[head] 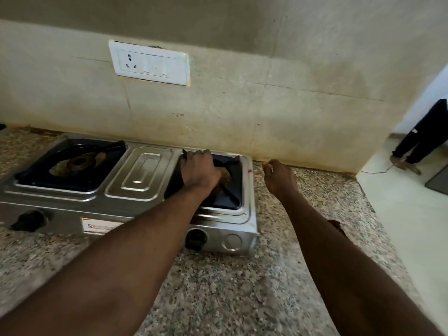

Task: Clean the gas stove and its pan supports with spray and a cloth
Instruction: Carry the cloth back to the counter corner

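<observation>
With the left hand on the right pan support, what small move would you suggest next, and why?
Probably lift the right pan support off the gas stove: the left hand grips its rear bar, and the right hand hovers empty over the counter.

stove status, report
Left grip curled on right pan support. Right grip loosely curled, holding nothing, over counter beside stove. Left pan support in place.
</observation>
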